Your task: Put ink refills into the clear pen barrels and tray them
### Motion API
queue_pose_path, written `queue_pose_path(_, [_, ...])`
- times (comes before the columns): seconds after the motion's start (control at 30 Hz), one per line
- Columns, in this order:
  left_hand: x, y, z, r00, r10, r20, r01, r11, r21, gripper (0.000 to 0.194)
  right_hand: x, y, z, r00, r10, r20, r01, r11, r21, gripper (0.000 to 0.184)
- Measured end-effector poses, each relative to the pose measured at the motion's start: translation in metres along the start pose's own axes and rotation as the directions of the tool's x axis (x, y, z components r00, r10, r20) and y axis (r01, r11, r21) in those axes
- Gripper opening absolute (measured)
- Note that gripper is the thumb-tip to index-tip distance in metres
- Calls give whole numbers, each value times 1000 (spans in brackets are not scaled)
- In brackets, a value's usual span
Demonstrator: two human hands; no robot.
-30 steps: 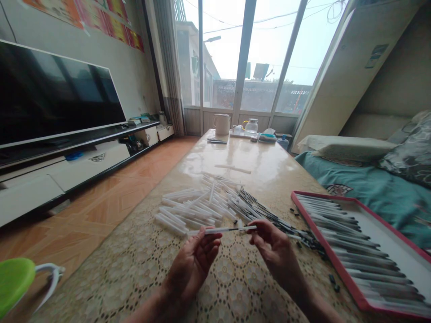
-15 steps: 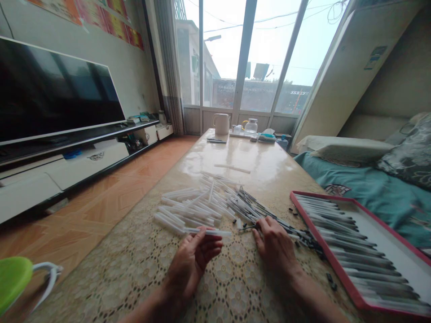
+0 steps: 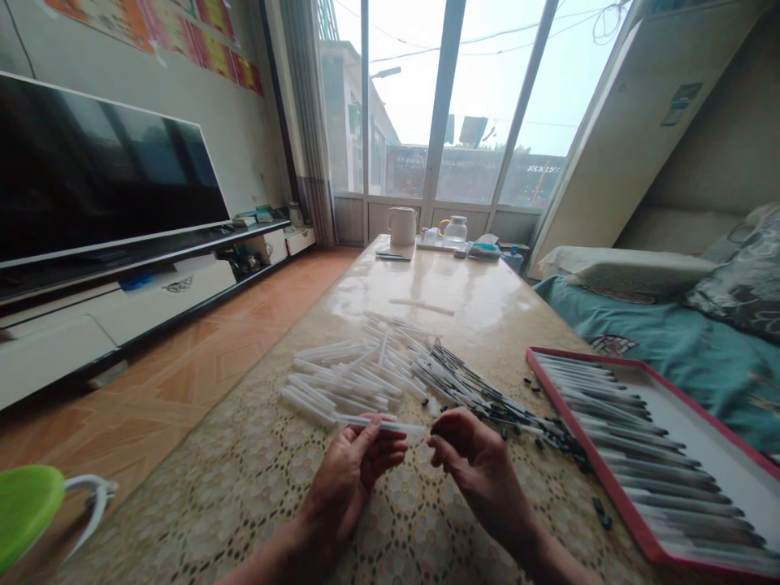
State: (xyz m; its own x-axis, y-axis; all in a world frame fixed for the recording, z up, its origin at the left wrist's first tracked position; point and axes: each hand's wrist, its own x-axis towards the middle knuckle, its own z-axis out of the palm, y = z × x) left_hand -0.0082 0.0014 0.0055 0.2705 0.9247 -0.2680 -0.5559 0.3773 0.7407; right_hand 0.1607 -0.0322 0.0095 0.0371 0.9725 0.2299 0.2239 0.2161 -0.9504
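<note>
My left hand [image 3: 359, 463] holds a translucent white pen barrel [image 3: 408, 427] between thumb and fingers, its free end pointing right. Close to that end, my right hand [image 3: 478, 459] pinches a small black pen plug [image 3: 434, 435], mostly hidden by the fingertips. Beyond the left hand lies a loose pile of similar empty barrels [image 3: 350, 370]. Thin dark pen refills [image 3: 463, 374] are heaped beyond the right hand, running toward the box. Small black plugs [image 3: 566, 437] are scattered and clustered at the near end of the refills.
On the right, a red-rimmed box [image 3: 646, 536] holds a row of pens [image 3: 658, 455]. One barrel [image 3: 420, 306] lies apart, farther up the patterned table [image 3: 402, 528]. A kettle [image 3: 401, 226] and glass jug [image 3: 454, 230] stand at the far end. A green stool [image 3: 28, 508] is at lower left.
My right hand has left the refill pile and moved left and nearer, its fingers now pinched beside the barrel's end. The left hand keeps its hold, almost in the same place.
</note>
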Motion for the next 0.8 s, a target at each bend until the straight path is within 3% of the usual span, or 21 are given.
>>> queue_pose_path(0.43, [-1,-1,1,1000,-3,4,3,1000,11,10,-1,-4,2,1000,29,7,-29,996,88,15])
queue_pose_path(0.67, [1,0,2,999,-24,23,23,999,31,15,-1,2,2,996,88,15,-89,983,163,28])
queue_pose_path(0.8, [-1,0,2,999,-35,25,34,999,38,17,-3,9,1,993,116,17,-117,991,66,34])
